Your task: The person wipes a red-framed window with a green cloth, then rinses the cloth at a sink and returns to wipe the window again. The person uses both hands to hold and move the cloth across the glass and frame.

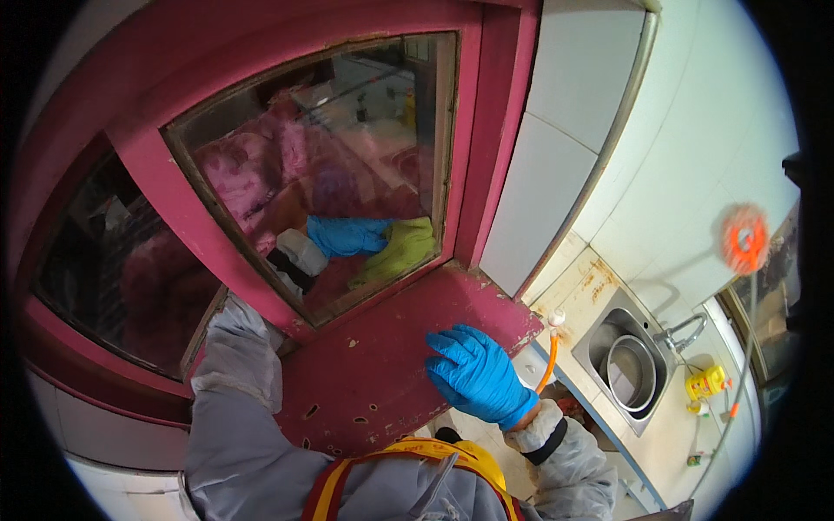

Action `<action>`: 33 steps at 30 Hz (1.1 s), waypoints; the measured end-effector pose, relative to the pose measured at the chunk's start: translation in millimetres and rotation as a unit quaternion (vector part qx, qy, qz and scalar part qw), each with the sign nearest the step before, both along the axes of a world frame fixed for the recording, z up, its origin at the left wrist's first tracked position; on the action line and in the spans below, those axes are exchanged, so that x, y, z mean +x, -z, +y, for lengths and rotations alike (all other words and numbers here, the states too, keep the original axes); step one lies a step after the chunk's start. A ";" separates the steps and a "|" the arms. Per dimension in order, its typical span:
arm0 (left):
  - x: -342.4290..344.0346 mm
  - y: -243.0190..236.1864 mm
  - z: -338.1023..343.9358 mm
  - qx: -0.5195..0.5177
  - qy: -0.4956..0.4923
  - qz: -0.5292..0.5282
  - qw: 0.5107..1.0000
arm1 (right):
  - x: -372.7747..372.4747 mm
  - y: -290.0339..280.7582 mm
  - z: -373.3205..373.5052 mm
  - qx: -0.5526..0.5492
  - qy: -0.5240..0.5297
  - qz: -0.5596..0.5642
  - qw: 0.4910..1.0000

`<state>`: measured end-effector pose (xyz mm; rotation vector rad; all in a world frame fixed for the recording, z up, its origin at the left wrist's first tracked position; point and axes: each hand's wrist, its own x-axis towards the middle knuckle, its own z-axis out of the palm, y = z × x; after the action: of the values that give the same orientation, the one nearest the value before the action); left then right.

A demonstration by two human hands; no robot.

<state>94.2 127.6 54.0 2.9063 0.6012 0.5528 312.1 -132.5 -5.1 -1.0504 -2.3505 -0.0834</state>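
The cloth [401, 246] is yellowish green, bunched into soft folds and limp, seen through the glass at the lower right corner of the window [321, 165]. One fold trails leftward along the pane's bottom edge; whether the fabric touches the glass cannot be told. The window has a thick pink frame around a dark pane full of reflections, edged by a grimy brown strip. Its bottom rail runs along the far edge of the chipped pink sill [373, 365].

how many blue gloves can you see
2: one on the right hand, above the pink ledge; one on the left hand, seen through the glass against the green cloth.
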 end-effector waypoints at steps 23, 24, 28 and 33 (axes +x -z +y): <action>-158.2 -7.3 -61.3 -0.399 -0.119 -0.409 0.812 | -15.3 -21.7 -7.6 0.030 -0.017 -0.012 0.999; -154.5 3.3 -68.6 -0.440 -0.099 -0.399 0.798 | -17.6 -21.9 -5.0 0.027 -0.023 -0.008 0.999; -129.0 36.5 -88.2 -0.529 -0.042 -0.348 0.773 | -24.4 -22.8 1.1 0.021 -0.033 0.017 0.999; -128.2 7.8 -85.6 -0.471 -0.056 -0.391 0.789 | -24.1 -24.9 5.6 0.005 -0.045 0.020 0.999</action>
<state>-34.0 41.9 46.2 1.5193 0.6400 1.0098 288.0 -126.8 19.8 -0.9308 -2.3555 -0.0393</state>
